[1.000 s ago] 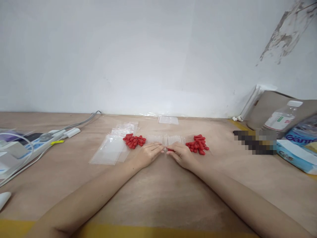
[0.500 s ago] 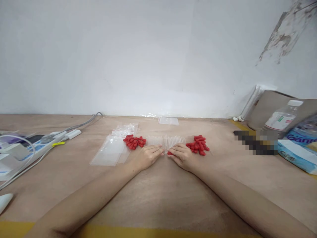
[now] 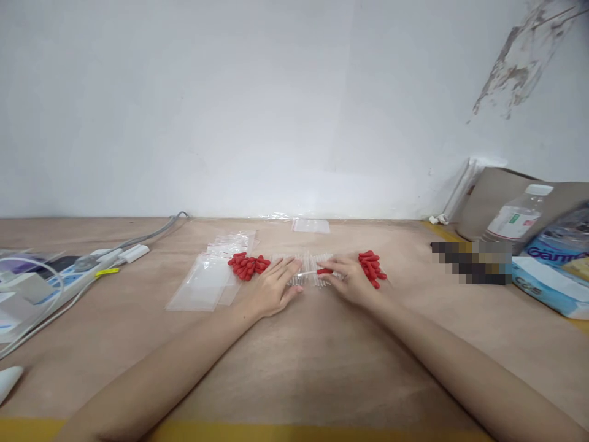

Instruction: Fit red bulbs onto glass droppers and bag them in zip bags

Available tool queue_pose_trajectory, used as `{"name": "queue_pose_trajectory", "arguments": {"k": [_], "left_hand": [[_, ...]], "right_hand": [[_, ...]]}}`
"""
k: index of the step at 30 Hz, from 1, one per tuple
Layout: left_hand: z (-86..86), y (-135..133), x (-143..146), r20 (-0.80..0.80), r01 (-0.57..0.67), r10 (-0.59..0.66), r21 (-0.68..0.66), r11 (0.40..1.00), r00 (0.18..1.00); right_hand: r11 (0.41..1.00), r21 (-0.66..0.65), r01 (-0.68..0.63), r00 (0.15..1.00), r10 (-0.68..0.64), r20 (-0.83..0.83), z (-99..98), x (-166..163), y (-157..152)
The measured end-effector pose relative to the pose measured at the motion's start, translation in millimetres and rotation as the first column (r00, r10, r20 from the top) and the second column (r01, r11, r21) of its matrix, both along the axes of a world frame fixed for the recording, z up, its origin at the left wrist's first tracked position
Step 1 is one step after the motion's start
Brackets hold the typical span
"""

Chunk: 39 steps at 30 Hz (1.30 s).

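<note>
A row of clear thin tubes (image 3: 307, 263) lies on the wooden table (image 3: 294, 362), between two heaps of red rubber caps: one on the left (image 3: 247, 265) and one on the right (image 3: 372, 267). My right hand (image 3: 352, 283) pinches a clear tube with a red cap (image 3: 318, 271) and holds it level just above the row. The tube's bare end points at my left hand (image 3: 271, 290). That hand lies over the left part of the row, fingers spread and holding nothing.
Clear zip bags (image 3: 207, 277) lie left of the caps, and one more (image 3: 311, 225) lies by the wall. A power strip with cables (image 3: 83, 270) is at the far left. At the right stand a plastic bottle (image 3: 514, 220), a cardboard box (image 3: 497, 199) and blue packets (image 3: 547, 276).
My hands have parted and moved a little away from me. The right hand has lifted the red-capped tube. The left hand has let go and spread its fingers over the row.
</note>
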<state>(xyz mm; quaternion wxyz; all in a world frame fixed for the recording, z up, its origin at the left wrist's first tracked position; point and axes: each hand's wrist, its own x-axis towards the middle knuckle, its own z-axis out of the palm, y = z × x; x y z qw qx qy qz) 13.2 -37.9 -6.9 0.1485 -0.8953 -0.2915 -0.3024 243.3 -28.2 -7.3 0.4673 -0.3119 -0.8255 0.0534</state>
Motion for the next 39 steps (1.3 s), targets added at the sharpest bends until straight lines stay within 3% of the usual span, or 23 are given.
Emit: {"name": "queue_pose_trajectory", "arguments": {"k": [4, 7, 9, 14, 16, 19, 26, 30, 33, 39], "left_hand": [[0.4, -0.1, -5.8, 0.104, -0.115, 0.127, -0.116, 0.987, 0.986], [-4.5, 3.6, -5.3, 0.163, -0.132, 0.156, -0.149, 0.98, 0.974], [-7.2, 5.9, -3.5, 0.168, -0.128, 0.155, -0.157, 0.979, 0.973], [-8.8, 8.5, -0.1, 0.131, -0.156, 0.181, -0.182, 0.971, 0.975], [-8.4, 8.1, 0.2, 0.115, -0.176, 0.201, -0.198, 0.964, 0.973], [-8.5, 7.2, 0.0, 0.109, -0.183, 0.209, -0.204, 0.962, 0.972], [-3.4, 7.9, 5.4, 0.111, -0.199, 0.227, -0.219, 0.955, 0.967], [6.2, 14.0, 22.1, 0.072, -0.272, 0.3, -0.265, 0.925, 0.951], [10.6, 24.1, 41.3, 0.012, -0.388, 0.408, -0.285, 0.877, 0.913], [10.5, 44.5, 68.8, -0.133, -0.577, 0.569, -0.337, 0.744, 0.812]], "right_hand": [[0.925, -0.381, 0.011, 0.959, -0.118, -0.259, 38.2, 39.4, 9.2], [0.872, -0.488, 0.042, 0.907, -0.238, -0.347, 61.7, 82.0, 19.5], [0.821, -0.56, 0.111, 0.872, -0.351, -0.342, 66.4, 110.0, 27.2], [0.597, -0.691, 0.407, 0.803, -0.594, -0.04, 41.5, 146.4, 42.4], [0.517, -0.735, 0.439, 0.805, -0.59, 0.065, 27.3, 145.0, 45.7], [0.459, -0.796, 0.395, 0.85, -0.512, 0.126, 12.4, 138.9, 48.6], [0.489, -0.75, 0.446, 0.841, -0.515, 0.165, 9.2, 144.4, 54.6], [0.619, -0.578, 0.532, 0.827, -0.525, 0.2, 19.8, 131.0, 51.3], [0.672, -0.515, 0.531, 0.847, -0.439, 0.301, 28.1, 113.9, 44.4], [0.659, -0.446, 0.606, 0.787, -0.413, 0.458, 30.7, 100.4, 38.7]]}}
